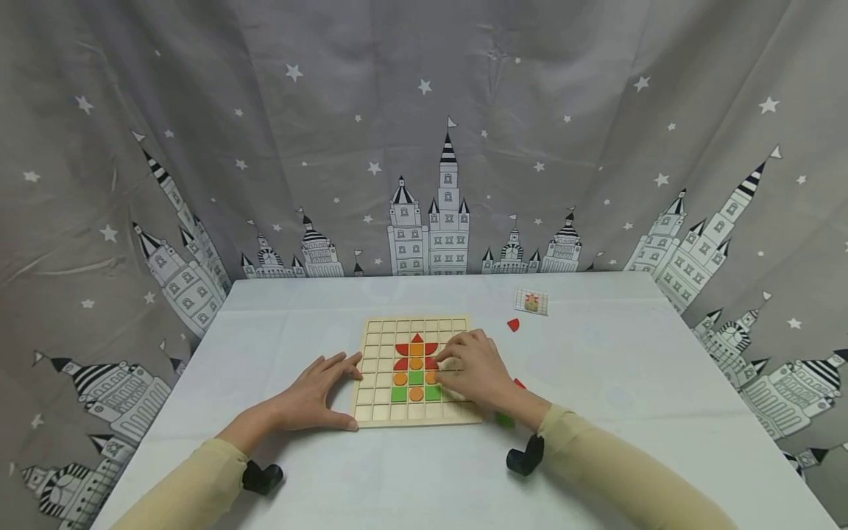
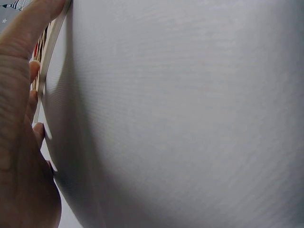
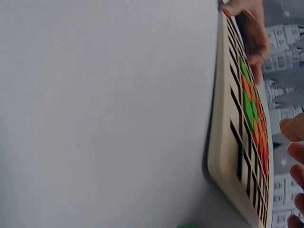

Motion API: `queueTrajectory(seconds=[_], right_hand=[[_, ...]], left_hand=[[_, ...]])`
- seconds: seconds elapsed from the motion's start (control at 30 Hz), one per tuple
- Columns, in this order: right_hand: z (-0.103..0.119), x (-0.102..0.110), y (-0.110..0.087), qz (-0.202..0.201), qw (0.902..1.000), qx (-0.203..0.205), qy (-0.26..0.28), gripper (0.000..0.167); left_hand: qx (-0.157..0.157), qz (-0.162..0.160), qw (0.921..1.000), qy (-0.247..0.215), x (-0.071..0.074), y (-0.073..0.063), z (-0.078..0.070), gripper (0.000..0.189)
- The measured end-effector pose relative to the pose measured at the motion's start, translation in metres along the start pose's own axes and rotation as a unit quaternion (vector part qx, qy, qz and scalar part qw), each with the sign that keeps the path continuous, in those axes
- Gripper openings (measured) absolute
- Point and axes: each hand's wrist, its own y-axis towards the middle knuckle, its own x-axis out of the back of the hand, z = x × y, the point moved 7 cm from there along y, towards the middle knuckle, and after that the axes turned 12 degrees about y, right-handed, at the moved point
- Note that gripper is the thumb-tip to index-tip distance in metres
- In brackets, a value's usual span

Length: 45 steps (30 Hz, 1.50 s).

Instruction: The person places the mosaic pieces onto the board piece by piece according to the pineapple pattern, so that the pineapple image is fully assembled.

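A wooden grid board (image 1: 380, 423) lies on the white table, with flat red, orange and green pieces in its middle cells. A red triangle (image 1: 417, 338) tops the pattern; a green square (image 1: 399, 394) is at its lower left. My left hand (image 1: 318, 394) rests at the board's left side, fingers spread, fingertips on the edge and thumb at the near corner. Over the right part of the pattern is my right hand (image 1: 477, 370), fingers bent and fingertips close above a red piece and an orange disc. In the right wrist view its fingertips (image 3: 295, 151) are apart, with nothing visible between them.
Beyond the board to the right lies a small pattern card (image 1: 532, 302), with a loose red piece (image 1: 513, 324) near it. Another red piece (image 1: 520, 383) and a green piece (image 1: 505, 420) lie partly hidden by my right arm. A grey castle-print curtain (image 1: 424, 147) hangs behind.
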Motion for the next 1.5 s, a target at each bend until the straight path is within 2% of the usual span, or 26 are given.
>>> queueTrajectory(seconds=[0.3,0.6,0.77,0.97,1.23,1.5], right_hand=[[-0.033,0.042,-0.016,-0.039,0.9983,-0.042,-0.012,0.030],[-0.065,0.065,-0.047,-0.046,0.9939,-0.081,-0.058,0.033],[-0.074,0.071,-0.066,-0.048,0.9920,-0.090,-0.075,0.036],[-0.079,0.072,-0.079,-0.055,0.9914,-0.084,-0.084,0.038],[-0.083,0.072,-0.085,-0.057,0.9909,-0.088,-0.085,0.025],[-0.080,0.071,-0.083,-0.056,0.9935,-0.067,-0.072,0.016]], left_hand=[[0.002,0.000,1.0000,-0.002,-0.001,-0.001,0.002,0.080],[0.003,0.004,1.0000,-0.006,0.000,-0.003,0.000,0.080],[0.002,0.002,1.0000,-0.006,0.001,-0.003,-0.001,0.079],[-0.002,-0.003,1.0000,0.000,0.001,-0.002,0.000,0.079],[-0.002,-0.005,1.0000,0.000,0.000,0.000,0.001,0.080],[-0.002,-0.006,1.0000,-0.002,0.000,0.001,0.000,0.080]])
